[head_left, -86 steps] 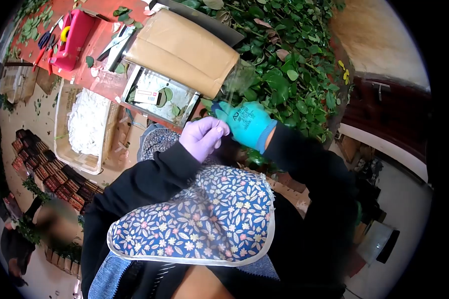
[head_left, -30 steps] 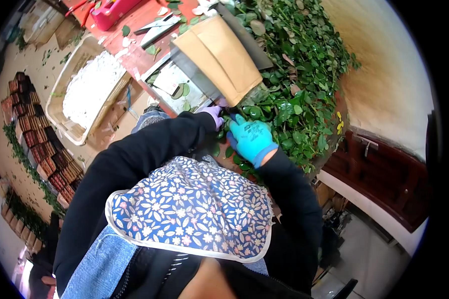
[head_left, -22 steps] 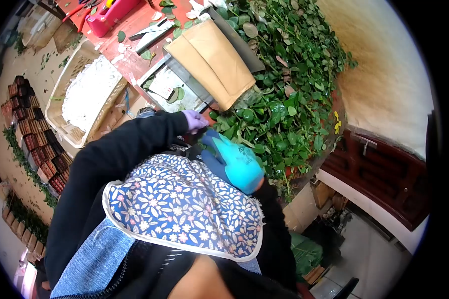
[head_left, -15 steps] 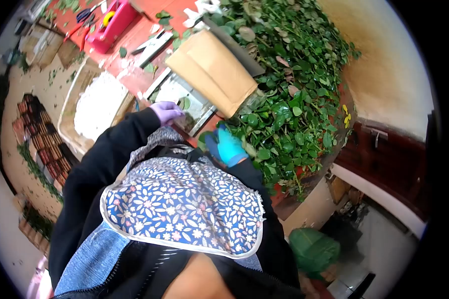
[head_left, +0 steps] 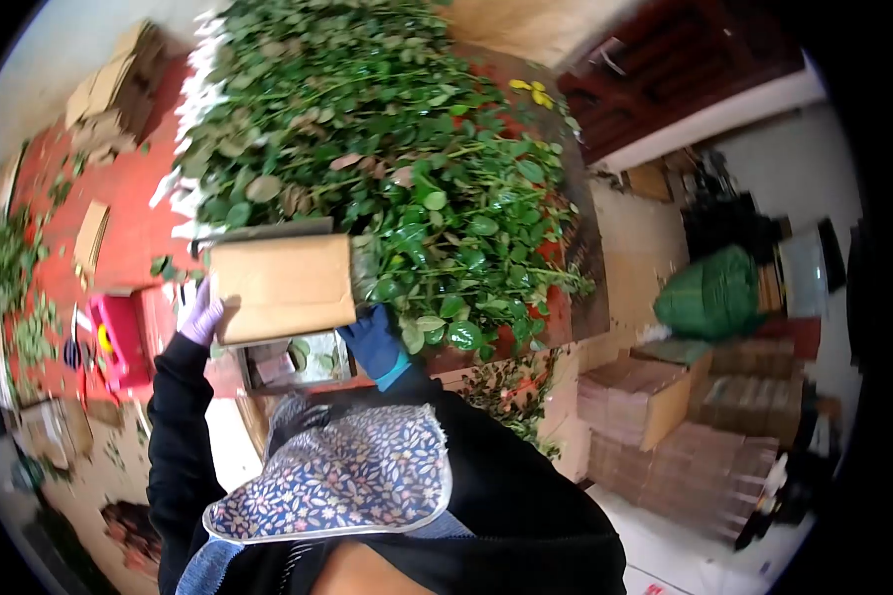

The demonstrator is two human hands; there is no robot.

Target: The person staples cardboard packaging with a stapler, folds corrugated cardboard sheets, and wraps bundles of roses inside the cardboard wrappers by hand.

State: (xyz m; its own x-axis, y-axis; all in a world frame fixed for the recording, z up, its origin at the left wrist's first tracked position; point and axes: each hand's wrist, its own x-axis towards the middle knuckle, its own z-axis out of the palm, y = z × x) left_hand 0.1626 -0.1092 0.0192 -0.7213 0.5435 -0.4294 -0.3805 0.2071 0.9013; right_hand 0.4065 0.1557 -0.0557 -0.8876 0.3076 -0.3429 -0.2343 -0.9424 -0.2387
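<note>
A folded brown cardboard wrap (head_left: 283, 286) lies across a metal-edged tray (head_left: 298, 359) at the front of the red table. My left hand (head_left: 201, 315), in a purple glove, holds the wrap's left edge with the thumb on its face. At its lower right corner is my right hand (head_left: 375, 345), in a dark blue glove with a bright blue cuff; its fingers are closed at the corner and partly hidden. Clear plastic (head_left: 364, 270) shows at the wrap's right end. Loose leaves lie in the tray.
Leafy green stems (head_left: 367, 149) are heaped over the table (head_left: 134, 218), with white wrapping at their left ends. A pink container (head_left: 121, 340) stands left beside scissors (head_left: 72, 349). Folded cardboard (head_left: 114, 89) is stacked at the back left. Cardboard boxes (head_left: 675, 476) and a green sack (head_left: 706, 293) stand right.
The view has turned to the right. Both hands have gone from in front of the tray to the cardboard wrap, left hand at its left edge, right hand at its lower right corner.
</note>
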